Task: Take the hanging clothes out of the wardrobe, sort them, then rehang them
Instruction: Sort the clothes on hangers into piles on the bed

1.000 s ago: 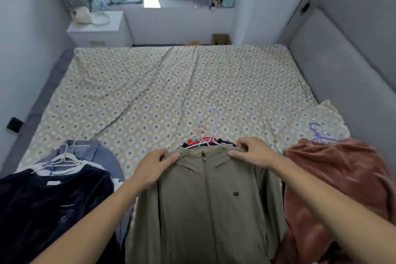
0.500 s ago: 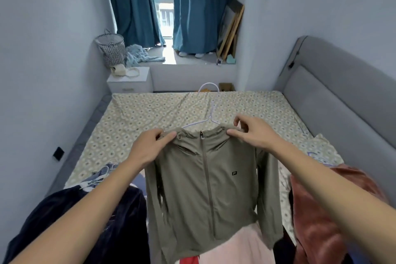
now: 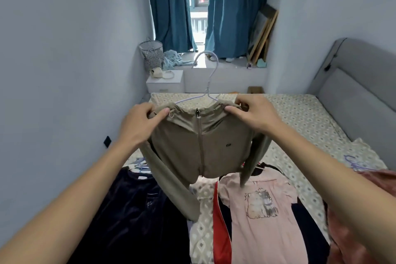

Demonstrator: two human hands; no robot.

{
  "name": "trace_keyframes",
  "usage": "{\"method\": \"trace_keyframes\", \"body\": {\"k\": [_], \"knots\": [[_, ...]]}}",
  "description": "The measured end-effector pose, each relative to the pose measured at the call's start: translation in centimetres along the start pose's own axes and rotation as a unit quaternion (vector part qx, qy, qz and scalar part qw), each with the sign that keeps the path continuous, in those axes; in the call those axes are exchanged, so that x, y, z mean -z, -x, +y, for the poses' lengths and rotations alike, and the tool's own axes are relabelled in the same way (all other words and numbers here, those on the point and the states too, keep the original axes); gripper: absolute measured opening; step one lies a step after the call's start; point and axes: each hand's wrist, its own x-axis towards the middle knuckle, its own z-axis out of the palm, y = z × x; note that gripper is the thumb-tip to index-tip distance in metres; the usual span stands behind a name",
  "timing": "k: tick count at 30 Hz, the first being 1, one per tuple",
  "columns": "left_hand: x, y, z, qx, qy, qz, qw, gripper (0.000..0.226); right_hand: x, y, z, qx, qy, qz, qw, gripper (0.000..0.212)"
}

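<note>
An olive-green zip-front jacket (image 3: 201, 143) on a thin white wire hanger (image 3: 207, 79) is held up in the air between both hands, above the patterned bedsheet (image 3: 300, 118). The left hand (image 3: 140, 126) pinches its left shoulder and the right hand (image 3: 255, 117) pinches its right shoulder. Beneath it on the bed lie a pink cartoon-print T-shirt (image 3: 263, 216) and a dark navy velvet top (image 3: 137, 216).

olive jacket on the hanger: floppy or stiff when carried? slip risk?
Likely floppy: the olive jacket sags between both grips and its sleeves dangle. Probably light, since the left hand and right hand only pinch its shoulders. It may slide on the thin hanger.
</note>
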Motion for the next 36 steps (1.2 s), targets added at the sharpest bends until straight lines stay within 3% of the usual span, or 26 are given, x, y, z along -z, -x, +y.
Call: {"method": "trace_keyframes", "body": {"k": [16, 24, 36], "knots": [[19.5, 7.6, -15.8, -0.029, 0.018, 0.030, 0.999, 0.064, -7.4, 5.2, -26.1, -0.001, 0.073, 0.061, 0.996, 0.047], [25.0, 13.1, -18.4, -0.029, 0.023, 0.047, 0.998, 0.066, -8.5, 9.8, -33.3, -0.010, 0.056, 0.065, 0.996, 0.051], [30.0, 26.1, -23.4, -0.001, -0.015, -0.009, 1.000, 0.071, -13.7, 21.0, -40.8, -0.045, -0.013, 0.018, 0.999, 0.054]]}}
